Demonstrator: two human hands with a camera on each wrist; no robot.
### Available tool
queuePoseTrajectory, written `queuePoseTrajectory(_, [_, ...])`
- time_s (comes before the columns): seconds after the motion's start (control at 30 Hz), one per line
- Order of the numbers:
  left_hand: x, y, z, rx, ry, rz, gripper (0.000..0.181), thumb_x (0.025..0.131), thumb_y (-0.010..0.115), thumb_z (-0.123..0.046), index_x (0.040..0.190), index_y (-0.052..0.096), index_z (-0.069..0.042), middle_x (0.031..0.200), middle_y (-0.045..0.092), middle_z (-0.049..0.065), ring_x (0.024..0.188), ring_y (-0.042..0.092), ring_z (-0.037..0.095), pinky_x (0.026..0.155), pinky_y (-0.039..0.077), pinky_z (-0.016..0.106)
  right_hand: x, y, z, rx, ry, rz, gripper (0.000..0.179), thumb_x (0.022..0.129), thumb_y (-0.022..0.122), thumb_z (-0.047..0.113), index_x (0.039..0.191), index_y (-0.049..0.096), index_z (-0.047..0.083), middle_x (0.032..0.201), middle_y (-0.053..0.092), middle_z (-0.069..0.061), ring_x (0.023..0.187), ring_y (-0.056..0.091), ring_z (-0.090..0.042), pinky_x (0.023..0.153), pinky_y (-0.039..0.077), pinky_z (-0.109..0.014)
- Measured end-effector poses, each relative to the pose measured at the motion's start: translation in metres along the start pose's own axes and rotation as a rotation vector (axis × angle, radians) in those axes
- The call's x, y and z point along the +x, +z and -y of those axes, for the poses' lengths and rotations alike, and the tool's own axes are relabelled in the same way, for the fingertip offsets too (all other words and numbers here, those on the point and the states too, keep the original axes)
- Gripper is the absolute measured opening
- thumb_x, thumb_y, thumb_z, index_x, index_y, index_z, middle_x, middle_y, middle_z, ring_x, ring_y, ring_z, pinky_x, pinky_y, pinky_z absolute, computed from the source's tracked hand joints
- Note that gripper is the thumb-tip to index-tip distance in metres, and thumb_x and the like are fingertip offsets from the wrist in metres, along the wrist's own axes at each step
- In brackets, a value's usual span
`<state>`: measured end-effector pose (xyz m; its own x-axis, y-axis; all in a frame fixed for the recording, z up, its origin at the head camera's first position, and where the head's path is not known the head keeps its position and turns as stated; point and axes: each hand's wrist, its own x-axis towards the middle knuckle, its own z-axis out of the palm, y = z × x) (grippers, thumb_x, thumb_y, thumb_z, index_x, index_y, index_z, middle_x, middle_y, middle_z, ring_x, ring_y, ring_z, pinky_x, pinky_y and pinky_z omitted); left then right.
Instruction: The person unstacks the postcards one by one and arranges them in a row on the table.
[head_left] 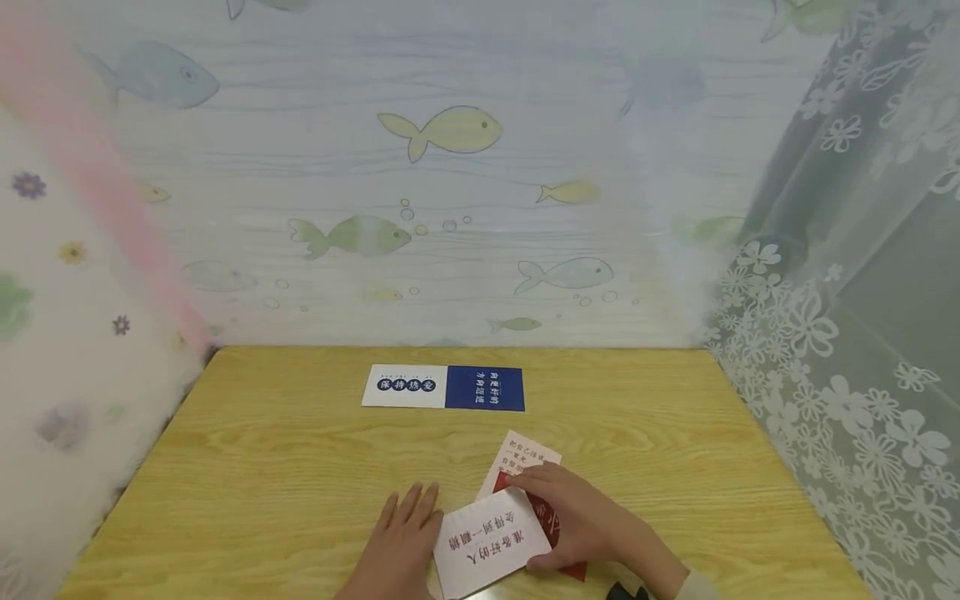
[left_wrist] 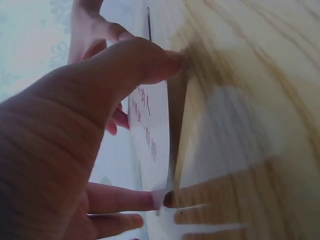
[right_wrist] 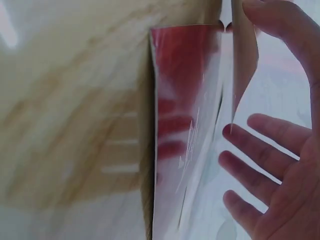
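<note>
Left hand (head_left: 397,542) and right hand (head_left: 581,517), clamped on opposite ends of one white card (head_left: 489,543), hold it partly over a red-and-pink card (head_left: 517,457) on the table (head_left: 300,467), where uneven release could drop it askew.

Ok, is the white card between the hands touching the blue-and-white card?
Apart. The head view shows it: bare table lies between the white card and the blue-and-white card farther back.

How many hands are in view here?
2: the left hand at the left edge of the white card, the right hand at its right edge. No others show.
</note>
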<state>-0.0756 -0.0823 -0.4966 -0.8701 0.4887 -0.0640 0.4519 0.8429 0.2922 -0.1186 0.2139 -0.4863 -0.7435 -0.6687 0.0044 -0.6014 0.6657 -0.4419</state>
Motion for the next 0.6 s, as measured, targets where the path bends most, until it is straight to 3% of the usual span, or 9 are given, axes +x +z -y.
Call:
queuePoseTrajectory(0.23, [-0.001,-0.003,0.006,-0.01,0.062,-0.098,0.105,0.057,0.078,-0.081,0.127,0.063,-0.005,0.153,0.049,0.016,0.141,0.045,0.04,0.113,0.039,0.061,-0.006,-0.001,0.0,-0.014,0.06,0.009,0.096,0.069,0.086,0.06,0.148,0.053,0.018,0.148,0.055,0.004,0.138,0.049,-0.026,0.114,0.044,-0.052])
queuePoseTrajectory(0.4, [-0.001,-0.007,0.008,-0.061,0.053,-0.062,0.106,0.061,0.077,-0.079,0.135,0.06,-0.006,0.157,0.045,0.014,0.143,0.041,0.038,0.116,0.037,0.061,-0.009,-0.003,-0.003,-0.006,0.075,0.006,0.096,0.069,0.086,0.062,0.147,0.053,0.018,0.149,0.054,0.003,0.14,0.047,-0.027,0.115,0.042,-0.052])
queuePoseTrajectory(0.6, [0.0,-0.01,0.009,-0.053,0.054,-0.036,0.106,0.063,0.077,-0.077,0.139,0.058,-0.006,0.159,0.043,0.012,0.146,0.039,0.037,0.118,0.034,0.058,-0.011,-0.003,-0.007,0.033,0.089,0.002,0.098,0.068,0.086,0.063,0.149,0.052,0.019,0.151,0.052,0.003,0.141,0.045,-0.026,0.115,0.043,-0.052])
